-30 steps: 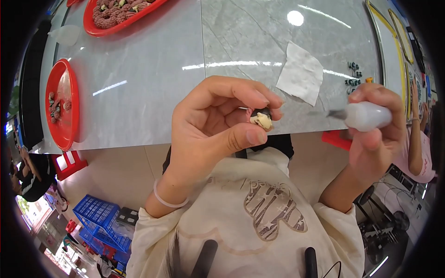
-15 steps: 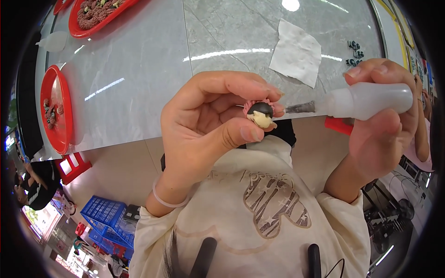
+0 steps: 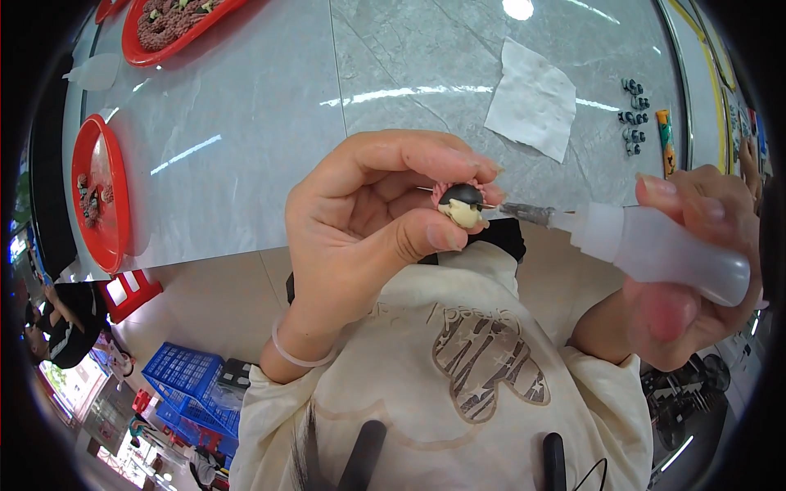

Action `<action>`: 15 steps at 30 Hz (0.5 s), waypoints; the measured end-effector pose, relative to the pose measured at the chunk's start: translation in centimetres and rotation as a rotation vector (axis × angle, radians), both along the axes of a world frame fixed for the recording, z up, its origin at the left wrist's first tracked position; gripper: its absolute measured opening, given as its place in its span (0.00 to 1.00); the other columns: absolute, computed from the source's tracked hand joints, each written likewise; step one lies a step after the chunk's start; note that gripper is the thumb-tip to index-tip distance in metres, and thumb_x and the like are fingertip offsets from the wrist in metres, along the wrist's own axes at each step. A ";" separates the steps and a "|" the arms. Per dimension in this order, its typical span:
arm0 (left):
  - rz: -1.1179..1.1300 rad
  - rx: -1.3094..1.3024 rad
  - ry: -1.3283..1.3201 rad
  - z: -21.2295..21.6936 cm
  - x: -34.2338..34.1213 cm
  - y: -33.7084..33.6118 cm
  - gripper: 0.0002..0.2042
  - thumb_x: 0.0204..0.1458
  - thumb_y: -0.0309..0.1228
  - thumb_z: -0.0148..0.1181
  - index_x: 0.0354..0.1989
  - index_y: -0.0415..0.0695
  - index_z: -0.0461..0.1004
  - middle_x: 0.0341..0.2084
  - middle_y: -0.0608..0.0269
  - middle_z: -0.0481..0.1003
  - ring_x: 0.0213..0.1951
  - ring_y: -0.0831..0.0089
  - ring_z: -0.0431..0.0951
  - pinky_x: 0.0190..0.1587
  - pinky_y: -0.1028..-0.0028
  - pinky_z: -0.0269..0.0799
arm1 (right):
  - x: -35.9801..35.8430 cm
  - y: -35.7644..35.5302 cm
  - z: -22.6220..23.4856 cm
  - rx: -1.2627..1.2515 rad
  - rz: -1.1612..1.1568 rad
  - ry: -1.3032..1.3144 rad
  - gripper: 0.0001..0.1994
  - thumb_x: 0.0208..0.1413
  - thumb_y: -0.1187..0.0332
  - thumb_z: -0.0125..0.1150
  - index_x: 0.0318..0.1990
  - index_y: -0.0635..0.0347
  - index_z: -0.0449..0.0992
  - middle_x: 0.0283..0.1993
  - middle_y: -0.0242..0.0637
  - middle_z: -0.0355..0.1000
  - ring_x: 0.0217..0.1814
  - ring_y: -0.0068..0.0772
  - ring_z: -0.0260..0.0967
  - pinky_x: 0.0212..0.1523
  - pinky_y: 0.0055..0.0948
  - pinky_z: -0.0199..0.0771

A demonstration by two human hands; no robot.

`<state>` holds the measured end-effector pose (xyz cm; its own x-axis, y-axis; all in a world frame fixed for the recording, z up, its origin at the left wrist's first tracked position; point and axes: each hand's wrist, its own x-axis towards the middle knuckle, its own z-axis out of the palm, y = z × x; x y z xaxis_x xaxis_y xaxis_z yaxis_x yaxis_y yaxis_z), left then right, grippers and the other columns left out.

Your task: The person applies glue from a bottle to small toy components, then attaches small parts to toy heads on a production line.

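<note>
My left hand (image 3: 352, 221) pinches a small figurine head (image 3: 461, 204) between thumb and fingers. The piece is cream below, black across the middle and pink behind. My right hand (image 3: 696, 262) grips a translucent white squeeze bottle (image 3: 655, 245). Its dark-coated nozzle (image 3: 528, 214) points left at the black part, and its tip lies very close to the piece; I cannot tell whether they touch. Beyond the hands, a torn piece of white paper (image 3: 532, 98) rests on the grey table (image 3: 246, 147).
Several small dark parts (image 3: 633, 117) and an orange-and-green tube (image 3: 665, 141) lie at the table's right. A red tray (image 3: 106, 221) with brownish pieces sits at the left edge, another red tray (image 3: 139, 56) farther back. A blue crate (image 3: 184, 376) stands on the floor.
My right hand has moved down and to the right, tilting the bottle so its nozzle end is higher. The left hand and the figurine head stay nearly still. The tube has come into view.
</note>
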<state>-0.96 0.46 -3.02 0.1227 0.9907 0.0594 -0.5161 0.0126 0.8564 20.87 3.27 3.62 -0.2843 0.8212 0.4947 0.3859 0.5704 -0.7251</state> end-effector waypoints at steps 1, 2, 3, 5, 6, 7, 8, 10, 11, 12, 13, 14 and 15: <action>0.004 0.002 0.003 0.0 -0.1 0.0 0.19 0.39 0.31 0.65 0.38 0.38 0.65 0.35 0.51 0.69 0.35 0.64 0.75 0.32 0.79 0.75 | 0.0 0.0 0.0 0.023 0.005 -0.007 0.28 0.47 0.54 0.58 0.45 0.72 0.64 0.40 0.54 0.65 0.35 0.33 0.64 0.27 0.25 0.64; -0.003 0.009 0.014 0.1 -0.2 0.0 0.19 0.39 0.31 0.65 0.38 0.38 0.65 0.35 0.51 0.69 0.35 0.65 0.75 0.32 0.79 0.75 | 0.0 0.0 0.0 0.047 0.010 -0.013 0.28 0.47 0.54 0.58 0.45 0.72 0.63 0.40 0.54 0.65 0.34 0.33 0.64 0.27 0.25 0.64; -0.012 0.017 0.024 0.2 -0.2 0.0 0.19 0.39 0.32 0.65 0.37 0.38 0.65 0.35 0.52 0.69 0.35 0.65 0.75 0.32 0.79 0.75 | -0.1 0.0 -0.1 0.049 0.011 -0.012 0.28 0.47 0.54 0.58 0.45 0.72 0.63 0.40 0.54 0.65 0.34 0.33 0.64 0.27 0.25 0.64; -0.004 -0.022 0.000 0.7 0.5 0.0 0.19 0.39 0.32 0.65 0.37 0.38 0.65 0.35 0.52 0.69 0.34 0.66 0.75 0.31 0.80 0.75 | -0.5 -0.1 -0.4 -0.156 -0.098 0.235 0.25 0.48 0.57 0.57 0.45 0.71 0.62 0.40 0.53 0.65 0.36 0.35 0.66 0.27 0.23 0.66; -0.009 -0.058 -0.027 1.0 0.8 0.3 0.19 0.39 0.32 0.65 0.36 0.39 0.65 0.35 0.52 0.69 0.34 0.66 0.74 0.31 0.80 0.75 | -0.1 0.9 -0.5 -0.199 -0.039 0.239 0.24 0.48 0.59 0.57 0.45 0.70 0.62 0.40 0.53 0.66 0.36 0.35 0.66 0.29 0.22 0.67; -0.016 -0.048 -0.027 0.9 0.8 0.5 0.19 0.39 0.32 0.65 0.36 0.39 0.65 0.35 0.52 0.69 0.34 0.66 0.74 0.31 0.80 0.75 | -0.8 1.7 -0.9 -0.256 0.008 0.286 0.21 0.47 0.64 0.58 0.44 0.69 0.62 0.39 0.50 0.66 0.37 0.36 0.67 0.34 0.22 0.69; -0.032 -0.011 -0.081 0.7 0.8 0.6 0.16 0.40 0.25 0.62 0.37 0.36 0.66 0.36 0.50 0.69 0.36 0.67 0.74 0.35 0.77 0.74 | -1.8 2.4 -1.6 -0.267 0.005 0.329 0.20 0.46 0.67 0.60 0.43 0.68 0.62 0.39 0.48 0.67 0.37 0.34 0.67 0.35 0.23 0.68; -0.066 0.036 -0.155 0.7 1.0 0.8 0.13 0.42 0.19 0.59 0.38 0.32 0.66 0.36 0.48 0.70 0.38 0.67 0.73 0.39 0.74 0.73 | -3.9 3.8 -2.7 -0.193 -0.006 0.275 0.19 0.42 0.73 0.62 0.42 0.67 0.63 0.37 0.43 0.68 0.36 0.30 0.68 0.36 0.24 0.67; -0.023 0.025 -0.128 0.8 1.1 0.6 0.13 0.42 0.19 0.59 0.37 0.33 0.66 0.36 0.48 0.70 0.37 0.66 0.74 0.39 0.74 0.73 | -4.9 4.6 -3.3 -0.112 -0.006 0.186 0.18 0.40 0.76 0.63 0.40 0.66 0.64 0.37 0.41 0.69 0.35 0.28 0.68 0.36 0.24 0.67; 0.017 0.011 -0.104 0.9 1.2 0.4 0.13 0.42 0.20 0.60 0.36 0.34 0.66 0.35 0.48 0.70 0.37 0.65 0.74 0.38 0.73 0.74 | -5.6 5.4 -4.2 -0.086 -0.013 0.110 0.19 0.38 0.76 0.64 0.39 0.65 0.65 0.36 0.38 0.69 0.34 0.27 0.68 0.36 0.23 0.67; -0.004 0.020 -0.119 1.0 1.3 0.4 0.13 0.42 0.20 0.60 0.36 0.34 0.66 0.35 0.48 0.70 0.37 0.65 0.74 0.38 0.73 0.74 | -5.9 5.9 -5.0 -0.059 -0.028 0.032 0.19 0.36 0.77 0.64 0.38 0.64 0.66 0.35 0.36 0.70 0.33 0.26 0.68 0.36 0.23 0.67; 0.020 -0.009 -0.082 1.0 1.3 0.3 0.13 0.41 0.21 0.60 0.36 0.34 0.66 0.35 0.48 0.69 0.37 0.64 0.74 0.37 0.73 0.74 | -6.3 6.0 -5.5 -0.049 -0.048 0.018 0.19 0.36 0.77 0.64 0.38 0.64 0.66 0.35 0.36 0.70 0.33 0.26 0.68 0.36 0.23 0.67; 0.048 -0.042 -0.039 1.0 1.1 0.2 0.13 0.41 0.21 0.61 0.35 0.34 0.66 0.34 0.48 0.69 0.36 0.63 0.74 0.36 0.73 0.75 | -6.9 6.0 -5.9 -0.102 -0.034 -0.045 0.19 0.36 0.77 0.62 0.39 0.61 0.66 0.33 0.38 0.69 0.34 0.32 0.68 0.35 0.26 0.67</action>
<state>0.16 0.62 -1.98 0.0730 0.9971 0.0212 -0.5498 0.0225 0.8350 13.93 9.29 -2.27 -0.2754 0.8762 0.3956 0.4369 0.4806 -0.7603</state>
